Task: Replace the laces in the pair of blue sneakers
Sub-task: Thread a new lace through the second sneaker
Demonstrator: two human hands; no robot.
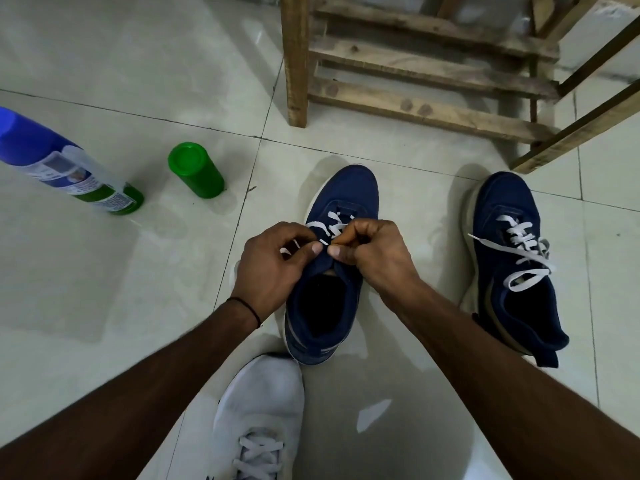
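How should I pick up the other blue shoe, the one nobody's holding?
Probably by the heel collar of the right-hand blue shoe, coming down from above on your side: its mouth faces up and the heel points toward you, so fingers hook in. Skip the loose lace; it may just slide.

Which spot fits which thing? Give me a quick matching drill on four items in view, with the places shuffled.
Things:
1. green cap
2. white shoe
3. wooden rack
4. held blue sneaker

Places:
A. bottom centre of the view
B. top right, behind the sneakers
C. centre of the view
D. standing on the floor, left of the sneakers

Pairs: 1-D, 2-A, 3-B, 4-C
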